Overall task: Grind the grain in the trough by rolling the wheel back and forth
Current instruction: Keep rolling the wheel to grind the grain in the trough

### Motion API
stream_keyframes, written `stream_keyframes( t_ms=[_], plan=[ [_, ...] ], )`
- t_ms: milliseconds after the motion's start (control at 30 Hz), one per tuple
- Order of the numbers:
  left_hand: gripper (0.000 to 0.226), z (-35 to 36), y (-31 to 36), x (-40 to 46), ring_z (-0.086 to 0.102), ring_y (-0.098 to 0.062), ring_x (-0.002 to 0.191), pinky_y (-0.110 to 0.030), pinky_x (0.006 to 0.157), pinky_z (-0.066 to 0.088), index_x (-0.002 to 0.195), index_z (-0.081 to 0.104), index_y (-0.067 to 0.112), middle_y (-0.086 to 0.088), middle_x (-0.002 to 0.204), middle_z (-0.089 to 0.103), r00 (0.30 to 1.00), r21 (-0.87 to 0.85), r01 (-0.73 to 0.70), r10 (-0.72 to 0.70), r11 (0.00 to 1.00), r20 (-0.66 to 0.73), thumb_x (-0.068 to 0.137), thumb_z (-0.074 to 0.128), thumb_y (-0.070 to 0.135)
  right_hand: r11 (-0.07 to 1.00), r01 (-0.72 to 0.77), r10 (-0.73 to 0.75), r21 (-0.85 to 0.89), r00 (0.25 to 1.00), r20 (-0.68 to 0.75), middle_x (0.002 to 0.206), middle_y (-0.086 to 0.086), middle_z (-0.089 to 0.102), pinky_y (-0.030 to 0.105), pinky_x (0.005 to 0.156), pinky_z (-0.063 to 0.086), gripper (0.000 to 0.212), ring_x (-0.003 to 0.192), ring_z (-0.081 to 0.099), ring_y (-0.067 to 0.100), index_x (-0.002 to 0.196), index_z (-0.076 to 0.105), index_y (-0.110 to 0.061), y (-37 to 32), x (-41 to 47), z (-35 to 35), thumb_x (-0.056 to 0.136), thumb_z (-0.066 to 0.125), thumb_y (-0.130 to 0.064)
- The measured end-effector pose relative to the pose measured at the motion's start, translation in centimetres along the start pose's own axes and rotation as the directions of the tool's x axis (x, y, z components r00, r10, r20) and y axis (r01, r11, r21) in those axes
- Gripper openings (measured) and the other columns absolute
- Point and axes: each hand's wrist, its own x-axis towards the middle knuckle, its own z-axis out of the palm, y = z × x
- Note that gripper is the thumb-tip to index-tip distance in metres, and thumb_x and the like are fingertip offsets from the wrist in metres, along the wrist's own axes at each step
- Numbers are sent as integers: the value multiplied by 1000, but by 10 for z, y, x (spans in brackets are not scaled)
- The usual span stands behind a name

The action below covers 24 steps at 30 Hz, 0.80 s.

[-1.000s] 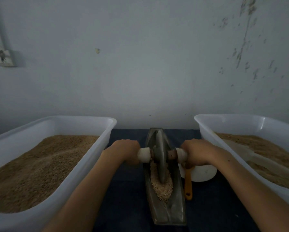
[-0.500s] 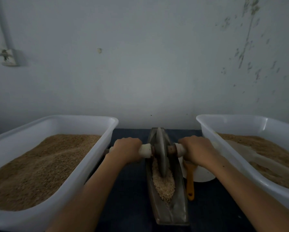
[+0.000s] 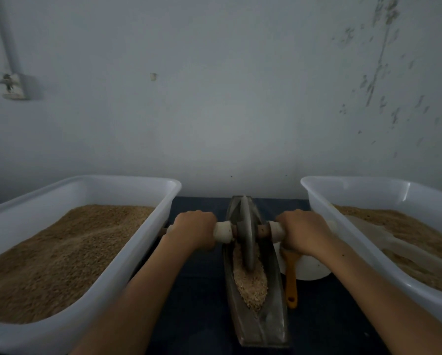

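Two white tubs flank the grip: the left tub (image 3: 127, 252), outboard of the left hand, holds brown grain; the right tub (image 3: 343, 226), outboard of the right hand, holds more, with a pale scoop-like shape half buried. Between the hands, the trough (image 3: 273, 316) runs toward the wall, and pale grain (image 3: 250, 280) lies heaped on the near side of the grip. The wheel (image 3: 245, 234) stands upright in the trough, centred between the fists, its rim pressing into the far edge of the heap. The left hand (image 3: 191, 231) curls tightly round the left handle (image 3: 222, 231); the right hand (image 3: 302, 231) wraps the right one (image 3: 275, 230). Under the right wrist lie a white dish (image 3: 312, 267) and an orange brush (image 3: 290, 278).

Since a second ago the wheel has rolled away, toward the far end, baring more grain behind it. That looks like the outward stroke nearing its limit; a pull back over the heap seems due, as the grain looks coarse.
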Motion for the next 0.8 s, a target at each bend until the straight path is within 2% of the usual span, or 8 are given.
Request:
stream_keyframes(
  t_ms=[67,167,267,367,467,600,700,800],
  plan=[
    [44,-4,-1,0,60,-22,97,-33,80,46,118,56,13,-6,110,63,995,-31,-8,11,999,98,80,70,32,1000,13,-15,19,992,128,95,0,65,28,68,44,14,79,57,14,89,55,-23,2,-1,-6,81,67,-25],
    [43,-7,-3,-1,54,-17,84,-31,76,44,118,56,13,-4,102,61,980,-90,-21,38,996,193,81,69,32,999,5,-16,46,968,250,92,1,65,30,75,53,20,83,63,16,96,62,-18,3,-4,-12,79,69,-24],
    [40,-7,-5,-1,55,-17,84,-30,75,44,117,57,12,-5,102,62,972,-128,-17,46,992,229,82,68,29,999,6,-18,42,957,291,91,1,66,32,80,55,21,84,65,16,98,64,-17,2,-4,-14,79,70,-24],
    [40,-5,-5,0,56,-17,84,-30,75,44,116,57,13,-3,100,61,975,-145,-13,45,989,217,81,69,28,1000,14,-19,19,961,277,83,0,63,30,73,53,13,77,63,15,89,62,-19,1,-2,-13,79,69,-23],
    [42,-3,-4,1,59,-20,92,-33,80,46,117,58,15,-5,107,63,985,-121,-10,30,993,170,80,70,31,1000,11,-15,22,979,205,80,-2,60,27,67,48,11,74,59,14,82,57,-22,1,-1,-8,80,68,-23],
    [36,2,-2,2,61,-22,95,-33,76,44,112,58,18,-4,105,64,1000,-41,-16,16,999,-21,81,67,32,999,-3,2,53,1000,11,94,-1,65,30,75,48,9,86,62,18,91,58,-23,2,0,2,83,63,-22],
    [26,8,-3,1,60,-20,95,-32,77,44,108,56,21,-2,105,63,986,-57,-10,1,998,-167,84,62,30,998,2,7,56,988,-153,97,-4,64,30,77,41,13,91,61,18,87,48,-29,-1,0,8,86,60,-23],
    [19,12,-1,1,60,-21,92,-30,75,43,104,54,21,-2,103,63,967,-88,12,-33,996,-251,87,59,27,1000,22,-14,21,953,-304,95,-6,62,31,77,31,22,94,58,19,86,41,-29,-4,-1,14,84,61,-21]
  ],
)
